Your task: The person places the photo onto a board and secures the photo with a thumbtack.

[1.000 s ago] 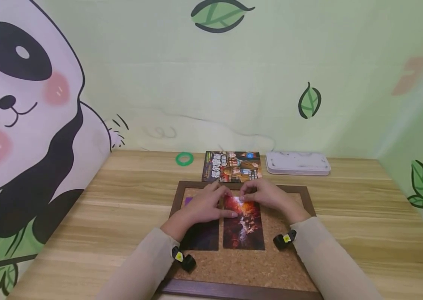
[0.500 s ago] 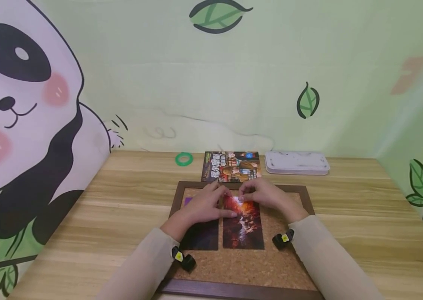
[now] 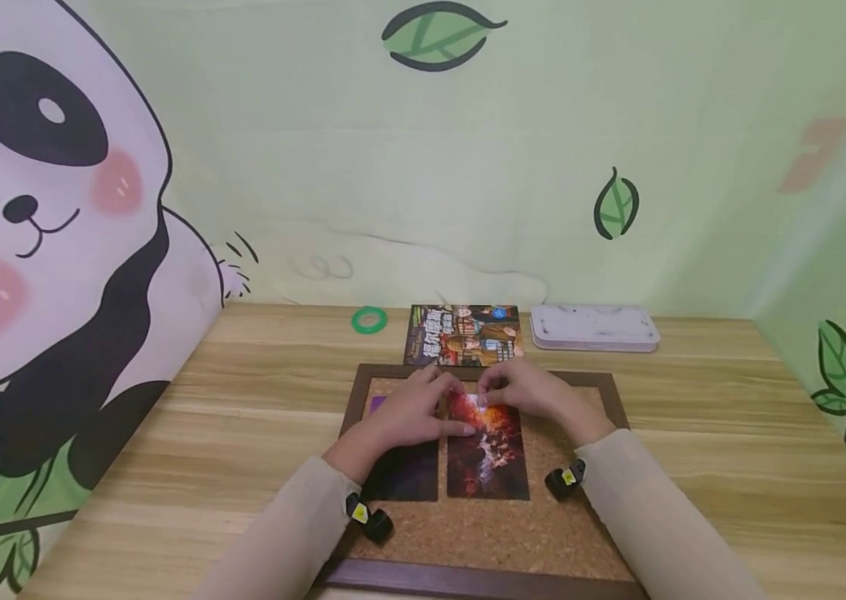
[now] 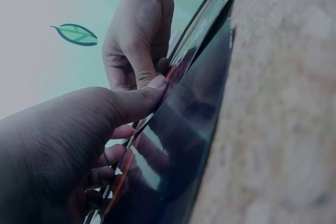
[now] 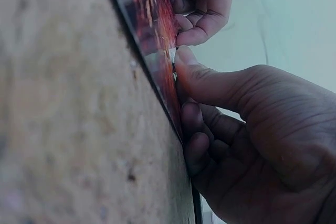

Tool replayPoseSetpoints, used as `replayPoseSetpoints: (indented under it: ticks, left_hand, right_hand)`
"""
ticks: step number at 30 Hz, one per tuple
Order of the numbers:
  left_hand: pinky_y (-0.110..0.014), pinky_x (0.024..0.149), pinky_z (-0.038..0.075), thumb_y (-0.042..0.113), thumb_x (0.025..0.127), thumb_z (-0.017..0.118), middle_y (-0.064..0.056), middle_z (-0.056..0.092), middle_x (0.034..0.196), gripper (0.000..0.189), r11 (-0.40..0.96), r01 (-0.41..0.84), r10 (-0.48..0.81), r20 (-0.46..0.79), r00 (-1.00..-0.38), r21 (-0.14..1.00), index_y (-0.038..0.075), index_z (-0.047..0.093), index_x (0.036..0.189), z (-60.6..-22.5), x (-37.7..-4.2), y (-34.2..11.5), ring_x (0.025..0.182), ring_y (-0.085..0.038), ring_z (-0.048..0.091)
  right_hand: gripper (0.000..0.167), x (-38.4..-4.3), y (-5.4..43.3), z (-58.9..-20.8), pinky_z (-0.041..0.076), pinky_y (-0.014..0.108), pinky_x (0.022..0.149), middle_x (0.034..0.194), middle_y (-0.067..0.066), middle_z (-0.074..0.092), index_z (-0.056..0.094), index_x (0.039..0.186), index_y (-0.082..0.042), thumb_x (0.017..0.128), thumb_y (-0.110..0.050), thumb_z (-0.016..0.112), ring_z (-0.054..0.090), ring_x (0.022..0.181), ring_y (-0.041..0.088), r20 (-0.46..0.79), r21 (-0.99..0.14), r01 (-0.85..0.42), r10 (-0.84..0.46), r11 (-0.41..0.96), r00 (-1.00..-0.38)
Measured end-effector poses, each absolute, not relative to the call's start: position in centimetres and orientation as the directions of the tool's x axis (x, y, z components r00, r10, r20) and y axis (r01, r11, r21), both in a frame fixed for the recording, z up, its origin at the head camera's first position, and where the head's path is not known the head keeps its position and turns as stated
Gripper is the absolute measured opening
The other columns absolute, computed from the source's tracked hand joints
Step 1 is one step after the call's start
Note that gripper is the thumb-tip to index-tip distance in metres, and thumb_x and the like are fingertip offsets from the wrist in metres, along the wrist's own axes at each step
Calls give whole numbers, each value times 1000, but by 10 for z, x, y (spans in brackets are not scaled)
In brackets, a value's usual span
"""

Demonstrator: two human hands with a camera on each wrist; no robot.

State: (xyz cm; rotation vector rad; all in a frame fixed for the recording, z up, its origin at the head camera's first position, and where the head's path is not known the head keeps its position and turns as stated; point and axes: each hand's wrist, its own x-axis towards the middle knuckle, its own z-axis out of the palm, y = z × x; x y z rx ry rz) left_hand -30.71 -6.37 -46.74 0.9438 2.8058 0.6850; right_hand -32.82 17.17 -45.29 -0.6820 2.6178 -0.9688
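A red-and-dark picture card (image 3: 488,454) lies on a framed corkboard (image 3: 498,542). My left hand (image 3: 415,408) rests over it from the left, its thumb on the picture and its fingertips near the top edge. My right hand (image 3: 523,387) pinches a small whitish bit with a dark tip (image 5: 174,61) at that top edge, thumb against finger; I cannot tell what kind of thing it is. Under my left hand lies a second, darker card (image 3: 411,475) with a purple corner, partly hidden. In the left wrist view, my right hand (image 4: 139,45) meets my left thumb closely.
Beyond the board lie a green ring (image 3: 369,320), a comic-style printed booklet (image 3: 463,335) and a white flat case (image 3: 595,327). A wall (image 3: 407,167) with a panda and leaves stands behind the wooden table (image 3: 242,450).
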Motion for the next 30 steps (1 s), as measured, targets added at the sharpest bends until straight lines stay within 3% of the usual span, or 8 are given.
replayPoseSetpoints:
  ticks: [19,30]
  left_hand:
    - [-32,73,44,61,84,73,3,47,103,59,704,548,595,46,-802,451,22,59,127,-466,-307,-63,89,-16,47]
    - [-33,74,44,63,84,72,3,47,104,60,705,555,597,54,-801,442,23,58,127,-470,-309,-64,89,-16,47]
  right_hand:
    - [6,-325,177,-456,46,35,76,88,-4,67,72,95,-14,94,-20,72,57,82,16,-66,-671,-332,-499,663,-864]
    - [6,-326,171,-455,45,31,68,81,-3,65,73,91,-12,90,-18,76,54,74,14,-71,-648,-325,-480,688,-875]
